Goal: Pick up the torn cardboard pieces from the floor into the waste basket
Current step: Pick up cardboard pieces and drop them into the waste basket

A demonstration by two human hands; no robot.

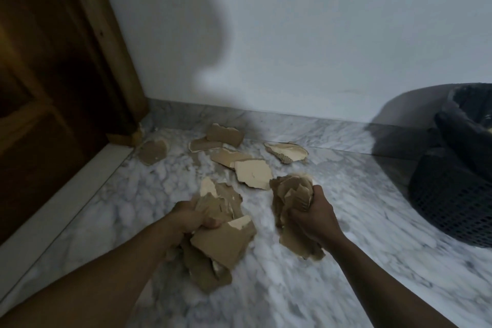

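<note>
My left hand (190,217) grips a thick bunch of torn brown cardboard pieces (221,241) above the marble floor. My right hand (310,212) grips a second crumpled bunch of cardboard (291,194), with scraps hanging below the fist. Several loose torn pieces lie on the floor beyond my hands: a pale one (253,173), a curled one (287,151), brown ones near the wall (225,134) and one by the door (152,151). The black mesh waste basket (452,194) with a dark liner stands at the right edge, right of my right hand.
A wooden door and frame (66,74) fills the left side, with a pale threshold strip (66,194) below it. A white wall (292,34) with a marble skirting runs behind the scraps. The grey-white marble floor (292,287) spreads between my arms.
</note>
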